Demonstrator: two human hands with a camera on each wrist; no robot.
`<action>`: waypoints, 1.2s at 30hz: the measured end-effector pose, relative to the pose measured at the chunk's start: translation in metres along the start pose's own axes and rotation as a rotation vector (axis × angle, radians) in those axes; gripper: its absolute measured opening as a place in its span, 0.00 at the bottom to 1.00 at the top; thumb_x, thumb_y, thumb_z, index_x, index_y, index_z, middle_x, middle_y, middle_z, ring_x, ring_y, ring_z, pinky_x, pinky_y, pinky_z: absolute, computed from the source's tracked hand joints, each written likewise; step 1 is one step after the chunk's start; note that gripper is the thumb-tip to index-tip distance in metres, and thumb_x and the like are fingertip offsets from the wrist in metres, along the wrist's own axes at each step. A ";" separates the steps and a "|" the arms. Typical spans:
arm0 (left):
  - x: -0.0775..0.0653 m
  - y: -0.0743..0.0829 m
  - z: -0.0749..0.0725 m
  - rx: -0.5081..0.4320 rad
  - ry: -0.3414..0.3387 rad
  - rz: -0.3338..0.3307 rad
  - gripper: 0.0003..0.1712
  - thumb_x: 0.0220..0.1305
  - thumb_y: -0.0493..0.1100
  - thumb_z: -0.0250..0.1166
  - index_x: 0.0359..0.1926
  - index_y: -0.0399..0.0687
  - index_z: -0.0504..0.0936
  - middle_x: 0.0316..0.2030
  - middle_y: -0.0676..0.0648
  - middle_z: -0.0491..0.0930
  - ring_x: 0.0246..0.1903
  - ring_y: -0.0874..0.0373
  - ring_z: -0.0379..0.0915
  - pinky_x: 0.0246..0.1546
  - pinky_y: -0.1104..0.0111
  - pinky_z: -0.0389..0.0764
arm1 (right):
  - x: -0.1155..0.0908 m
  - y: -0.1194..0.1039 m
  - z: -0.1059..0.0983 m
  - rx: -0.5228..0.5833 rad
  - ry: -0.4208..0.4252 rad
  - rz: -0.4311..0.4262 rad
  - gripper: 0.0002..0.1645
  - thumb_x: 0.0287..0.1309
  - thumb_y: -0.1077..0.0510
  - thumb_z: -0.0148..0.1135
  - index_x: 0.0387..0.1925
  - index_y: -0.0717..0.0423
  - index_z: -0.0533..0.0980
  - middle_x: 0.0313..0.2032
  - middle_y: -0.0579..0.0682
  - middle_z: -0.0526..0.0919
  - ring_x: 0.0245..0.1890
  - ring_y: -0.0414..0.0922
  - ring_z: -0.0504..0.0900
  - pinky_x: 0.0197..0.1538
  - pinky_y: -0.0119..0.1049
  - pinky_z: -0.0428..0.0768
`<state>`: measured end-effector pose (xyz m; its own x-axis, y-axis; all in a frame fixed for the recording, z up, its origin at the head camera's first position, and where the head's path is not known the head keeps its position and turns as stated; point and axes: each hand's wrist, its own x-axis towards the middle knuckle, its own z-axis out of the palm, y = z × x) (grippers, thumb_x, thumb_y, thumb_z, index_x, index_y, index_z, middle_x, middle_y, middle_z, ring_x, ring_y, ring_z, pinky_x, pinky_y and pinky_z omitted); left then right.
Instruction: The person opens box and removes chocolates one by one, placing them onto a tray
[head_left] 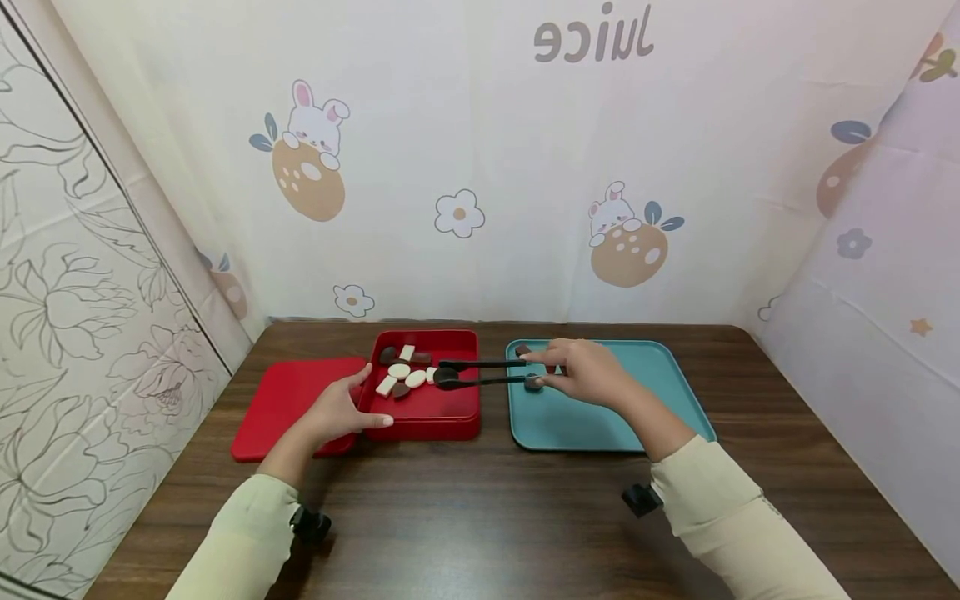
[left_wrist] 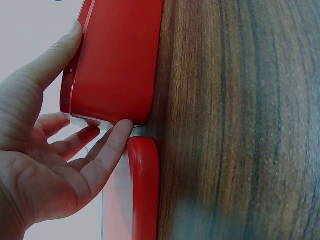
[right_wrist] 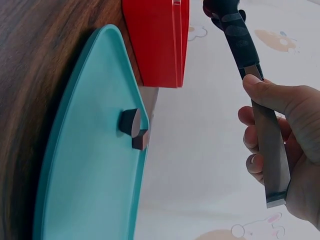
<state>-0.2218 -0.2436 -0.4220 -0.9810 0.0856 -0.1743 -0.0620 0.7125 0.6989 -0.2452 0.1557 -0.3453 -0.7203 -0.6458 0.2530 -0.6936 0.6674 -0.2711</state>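
Observation:
My left hand (head_left: 337,412) holds the left side of a red box (head_left: 442,429), thumb along its front rim and fingers at its left wall. In the left wrist view the little fingertip (left_wrist: 125,125) lies right at the box's lower corner. Inside the box are several white and dark brown chocolates (head_left: 399,371). My right hand (head_left: 588,372) grips a pair of tongs (right_wrist: 270,150) with a steel handle and black ends. The tongs reach left over the box's right wall, their tips spread apart close to a white piece.
A teal tray (head_left: 600,425) stands right of the box, under my right hand. On it are a round dark chocolate (right_wrist: 130,122) and a small square one (right_wrist: 140,139). The red lid (head_left: 288,404) lies flat left of the box. A curtained wall (head_left: 465,275) rises behind the wooden table (head_left: 450,517).

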 end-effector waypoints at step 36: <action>-0.004 0.002 0.000 -0.015 0.000 -0.002 0.66 0.43 0.59 0.79 0.77 0.46 0.50 0.68 0.32 0.60 0.64 0.36 0.57 0.45 0.52 0.82 | -0.070 0.032 -0.026 -0.079 0.042 0.066 0.26 0.54 0.58 0.72 0.56 0.52 0.81 0.27 0.36 0.74 0.21 0.31 0.65 0.22 0.29 0.68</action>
<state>-0.2179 -0.2422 -0.4198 -0.9809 0.0844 -0.1755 -0.0664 0.7023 0.7088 -0.2170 0.2320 -0.3471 -0.7629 -0.5847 0.2760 -0.6419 0.7361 -0.2149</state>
